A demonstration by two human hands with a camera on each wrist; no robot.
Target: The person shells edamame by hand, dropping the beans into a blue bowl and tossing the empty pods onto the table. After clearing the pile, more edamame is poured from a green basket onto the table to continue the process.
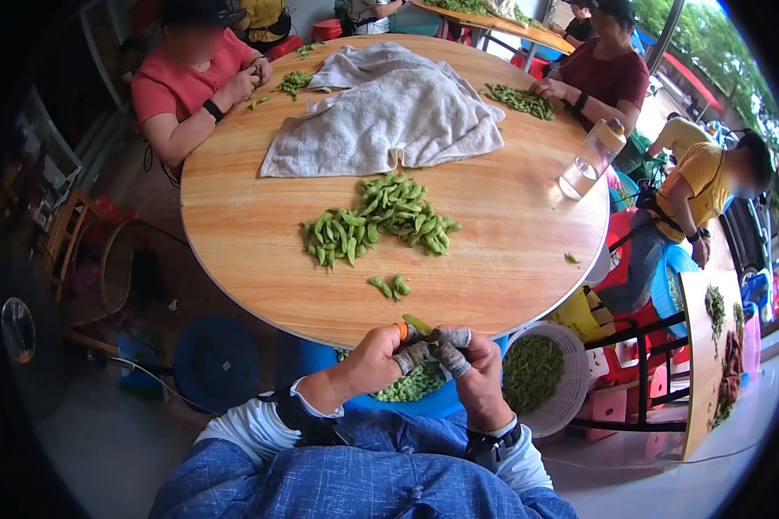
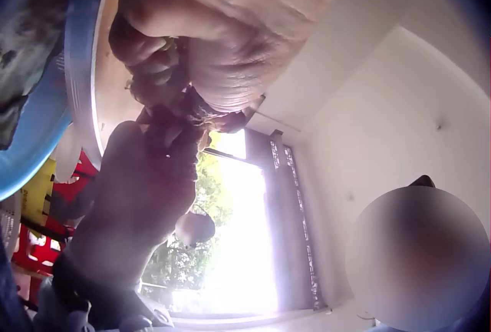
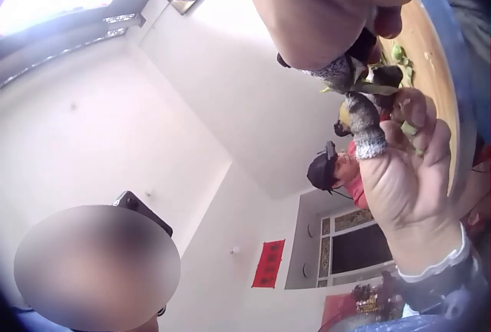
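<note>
Just off the table's near edge, my left hand [image 1: 368,363] and right hand [image 1: 480,376] meet fingertip to fingertip. Grey cloth wraps cover the thumbs and some fingers. Between them they pinch a green edamame pod [image 1: 417,323], its tip standing up past the fingers. In the right wrist view, another bit of green [image 3: 410,128] shows against the left hand's fingers. Below the hands, a blue basin [image 1: 446,400] contains shelled beans [image 1: 411,386]. On the table ahead lie a pile of edamame pods [image 1: 398,212] and a few loose pods [image 1: 389,286].
A crumpled grey towel [image 1: 389,112] covers the middle of the round wooden table [image 1: 234,233]. A glass bottle [image 1: 590,160] stands at its right edge. Beside my right hand is a white basket [image 1: 576,381] of pods. People sit at the far left and far right with pods before them.
</note>
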